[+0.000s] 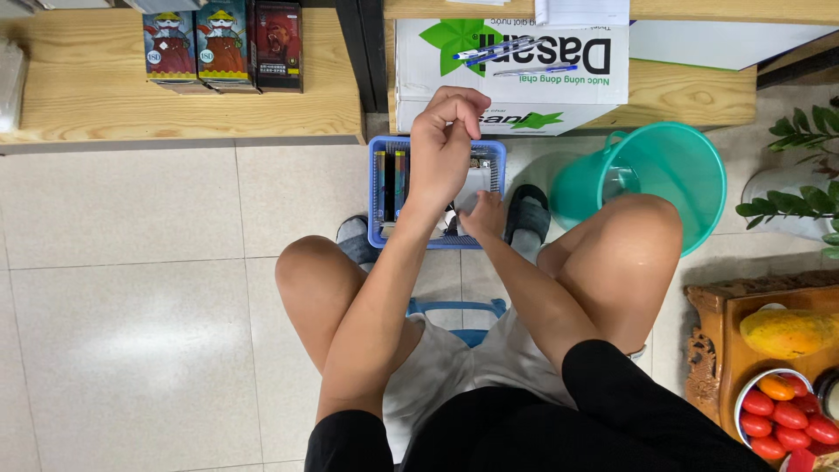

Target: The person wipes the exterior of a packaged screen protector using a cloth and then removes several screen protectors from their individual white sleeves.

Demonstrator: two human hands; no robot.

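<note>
A small blue perforated plastic basket [377, 188] stands on the tiled floor [131, 288] between the person's sandalled feet, just before a white printed cardboard box [524, 70] with pens on top. The left hand [444, 144] is raised over the basket, fingers curled and pressed together; whether it pinches anything cannot be told. The right hand [483, 214] reaches down into the basket, fingers spread on a pale flat item [476, 182] beside upright dark slim packs [391, 183]. Judged light, stiff and smooth, the packs are best gripped by their top edges. A teal plastic bucket [673, 166] lies tipped nearby.
</note>
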